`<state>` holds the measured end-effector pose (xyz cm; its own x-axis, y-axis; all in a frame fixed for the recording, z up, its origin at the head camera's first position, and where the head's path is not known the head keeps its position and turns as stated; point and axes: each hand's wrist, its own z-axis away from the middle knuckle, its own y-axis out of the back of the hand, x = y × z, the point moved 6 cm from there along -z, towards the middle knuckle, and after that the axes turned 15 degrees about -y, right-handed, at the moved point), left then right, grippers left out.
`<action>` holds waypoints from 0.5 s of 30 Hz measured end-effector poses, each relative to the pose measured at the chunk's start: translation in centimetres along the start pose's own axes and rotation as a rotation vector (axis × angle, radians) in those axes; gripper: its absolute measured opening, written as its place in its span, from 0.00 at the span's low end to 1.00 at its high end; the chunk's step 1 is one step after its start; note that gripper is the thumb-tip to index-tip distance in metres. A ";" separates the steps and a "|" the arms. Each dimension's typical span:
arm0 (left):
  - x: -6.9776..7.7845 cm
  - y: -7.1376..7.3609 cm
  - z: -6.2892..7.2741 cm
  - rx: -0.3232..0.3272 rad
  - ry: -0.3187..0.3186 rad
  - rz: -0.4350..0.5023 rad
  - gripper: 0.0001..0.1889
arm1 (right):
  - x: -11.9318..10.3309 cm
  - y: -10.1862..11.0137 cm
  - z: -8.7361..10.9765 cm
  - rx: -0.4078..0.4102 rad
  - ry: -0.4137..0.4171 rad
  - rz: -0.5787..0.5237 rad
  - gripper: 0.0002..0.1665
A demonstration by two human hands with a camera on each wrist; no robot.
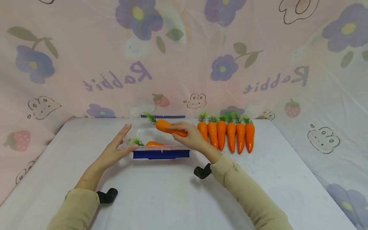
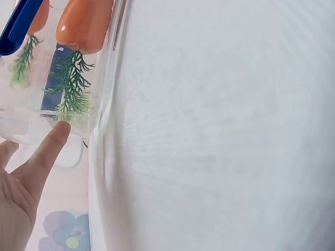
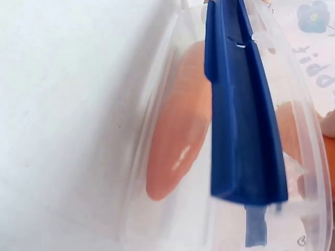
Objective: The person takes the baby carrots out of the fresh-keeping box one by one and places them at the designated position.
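A clear plastic box (image 1: pixel 172 148) with blue clasps (image 1: pixel 161 154) stands at the back of the table. Inside it lies a toy carrot (image 1: pixel 154 143), its orange body showing through the wall in the right wrist view (image 3: pixel 180 125). Above the box, my right hand (image 1: pixel 191 135) pinches a second carrot (image 1: pixel 163 125) by its narrow end, the green top pointing left. Only part of this carrot (image 3: pixel 331 162) shows at the right wrist view's edge. My left hand (image 1: pixel 113 151) is at the box's left end, fingers extended, with one fingertip (image 2: pixel 63 127) right at the plastic wall.
Several more carrots (image 1: pixel 231 137) lie in a row right of the box, green tops away from me. A white cloth covers the table (image 1: pixel 161 191). Behind it hangs a printed fabric (image 1: pixel 184 64) with flowers and rabbits.
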<state>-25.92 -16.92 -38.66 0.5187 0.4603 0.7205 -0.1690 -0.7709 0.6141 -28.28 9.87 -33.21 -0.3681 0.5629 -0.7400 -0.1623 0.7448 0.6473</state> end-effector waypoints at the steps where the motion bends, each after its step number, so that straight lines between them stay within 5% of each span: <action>1: 0.0 0.0 0.0 0.001 -0.002 -0.001 0.44 | 0.1 0.2 0.1 0.014 0.006 -0.012 0.18; 15: 0.1 0.0 0.0 0.009 -0.011 0.007 0.44 | 2.0 2.6 2.1 0.249 -0.036 -0.117 0.19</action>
<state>-25.87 -16.81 -38.59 0.5268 0.4504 0.7209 -0.1651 -0.7777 0.6065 -27.54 13.68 -33.42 -0.3262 0.4767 -0.8163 0.0294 0.8682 0.4953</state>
